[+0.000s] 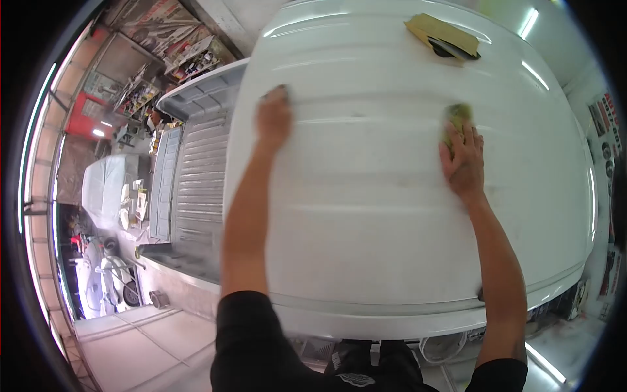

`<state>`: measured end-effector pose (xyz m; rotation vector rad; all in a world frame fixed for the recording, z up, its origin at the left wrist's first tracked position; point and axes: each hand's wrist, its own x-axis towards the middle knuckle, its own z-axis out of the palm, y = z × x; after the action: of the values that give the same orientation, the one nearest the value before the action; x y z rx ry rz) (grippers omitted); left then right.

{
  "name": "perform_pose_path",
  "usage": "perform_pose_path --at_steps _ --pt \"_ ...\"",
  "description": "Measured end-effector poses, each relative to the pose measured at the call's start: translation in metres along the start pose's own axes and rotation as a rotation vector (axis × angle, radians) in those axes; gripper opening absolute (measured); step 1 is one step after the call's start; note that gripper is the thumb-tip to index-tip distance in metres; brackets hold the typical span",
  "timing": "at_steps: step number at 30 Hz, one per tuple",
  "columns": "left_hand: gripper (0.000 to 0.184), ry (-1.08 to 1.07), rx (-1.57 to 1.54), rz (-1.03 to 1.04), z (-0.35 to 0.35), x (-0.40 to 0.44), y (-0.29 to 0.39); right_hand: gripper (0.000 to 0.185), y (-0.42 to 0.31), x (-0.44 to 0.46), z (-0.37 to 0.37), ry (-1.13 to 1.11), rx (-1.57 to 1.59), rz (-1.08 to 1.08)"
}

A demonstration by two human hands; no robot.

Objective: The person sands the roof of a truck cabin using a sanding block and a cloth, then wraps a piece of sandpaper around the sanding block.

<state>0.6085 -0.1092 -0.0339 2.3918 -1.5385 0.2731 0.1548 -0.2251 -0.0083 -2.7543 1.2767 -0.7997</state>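
A white vehicle roof [366,255] with long shallow ridges fills the middle of the head view. My right hand [465,163] lies on it with its fingers over a yellow-green pad [459,112], pressing it to the surface. Farther left, my left hand [274,121] is closed and smeared by motion, over the roof near its left edge. A small dark thing [282,89] shows at its fingertips, too blurred to name. Beyond my right hand, a folded tan sheet of paper [444,32] rests on the roof with a dark flat piece [450,49] partly under it.
A grey ribbed truck bed [202,176] adjoins the roof on the left. Past it stand a covered vehicle [108,189], a scooter [117,281] and cluttered shelves [137,98]. Below the roof's near edge, a round container [443,347] is partly visible. Posters [607,121] hang at right.
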Motion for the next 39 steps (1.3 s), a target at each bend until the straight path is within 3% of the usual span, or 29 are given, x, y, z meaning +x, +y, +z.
perform_pose_path --at_steps 3,4,5,6,7,8,10,12,14,15,16,18,20,21,22,23,25,28,29,30,32,34,35,38,39 --pt "0.042 0.088 0.094 -0.068 0.005 0.005 0.024 0.049 0.0 -0.008 0.002 -0.015 0.011 0.017" --pt "0.04 0.236 0.295 0.103 0.035 0.011 0.055 0.049 0.001 -0.004 0.0 -0.006 0.008 0.015" --pt "0.027 0.419 0.15 0.245 0.042 0.022 0.106 0.049 0.004 -0.001 -0.001 0.008 -0.011 0.021" --pt "0.026 0.556 0.052 0.335 0.055 0.025 0.151 0.049 0.005 -0.003 0.001 0.005 -0.023 0.018" --pt "0.031 0.272 -0.064 0.212 0.045 0.031 0.197 0.049 0.003 -0.006 0.003 -0.002 -0.031 0.009" --pt "0.034 0.408 -0.093 0.325 0.063 0.035 0.212 0.049 0.003 -0.006 0.003 0.004 -0.033 0.009" --pt "0.038 0.398 -0.158 0.422 0.053 0.023 0.19 0.049 0.002 -0.006 0.005 0.006 -0.016 0.003" --pt "0.037 0.191 -0.06 0.204 0.025 0.004 0.104 0.049 -0.003 -0.005 0.006 0.008 0.018 0.009" --pt "0.042 0.162 -0.172 0.055 -0.003 -0.018 0.012 0.05 0.001 -0.005 0.005 0.01 0.031 0.015" --pt "0.041 0.115 -0.142 -0.063 -0.026 -0.025 0.005 0.05 0.002 -0.007 0.001 0.006 0.031 0.021" --pt "0.041 0.067 -0.104 -0.181 -0.047 -0.03 0.007 0.05 -0.002 -0.007 -0.001 0.001 0.037 0.028" --pt "0.044 0.053 -0.029 -0.095 -0.007 -0.019 0.033 0.05 -0.002 -0.006 -0.003 -0.014 0.023 0.033" --pt "0.044 0.287 0.152 0.26 0.046 -0.018 0.127 0.049 -0.002 -0.005 0.0 -0.024 -0.024 0.046" --pt "0.043 0.363 0.226 0.332 0.049 -0.019 0.181 0.049 -0.005 -0.009 0.002 -0.03 -0.015 0.046" --pt "0.042 0.156 -0.081 0.239 0.014 -0.013 0.228 0.049 -0.002 -0.01 0.002 -0.031 -0.014 0.041" --pt "0.036 0.253 -0.049 0.266 0.018 -0.013 0.227 0.049 0.001 -0.005 0.002 -0.029 -0.011 0.028" --pt "0.034 0.253 -0.085 0.261 0.028 -0.026 0.153 0.049 0.002 -0.005 0.006 0.004 0.027 -0.002" --pt "0.037 0.059 -0.068 -0.011 -0.01 -0.035 0.045 0.049 0.003 -0.004 0.007 0.034 0.049 -0.024" --pt "0.037 0.081 -0.08 -0.083 -0.036 -0.04 0.031 0.049 0.0 -0.003 0.005 0.032 0.043 -0.014" --pt "0.037 0.096 -0.092 -0.152 -0.053 -0.046 0.031 0.049 0.0 -0.006 0.003 0.024 0.037 0.001" --pt "0.039 0.229 0.029 -0.206 -0.004 -0.037 0.052 0.049 0.001 -0.01 0.003 0.008 0.024 0.013" --pt "0.04 0.346 0.083 0.1 0.018 -0.036 0.111 0.048 0.002 -0.004 0.0 0.017 0.002 0.009" --pt "0.041 0.319 0.072 0.137 0.03 -0.033 0.134 0.048 0.003 -0.006 0.002 0.016 -0.002 0.007" --pt "0.039 0.305 -0.026 0.289 0.026 -0.039 0.117 0.048 -0.002 -0.002 0.004 0.008 0.026 -0.016" --pt "0.039 0.259 0.005 0.196 0.021 -0.039 0.088 0.048 -0.001 -0.003 0.004 0.006 0.038 -0.005"
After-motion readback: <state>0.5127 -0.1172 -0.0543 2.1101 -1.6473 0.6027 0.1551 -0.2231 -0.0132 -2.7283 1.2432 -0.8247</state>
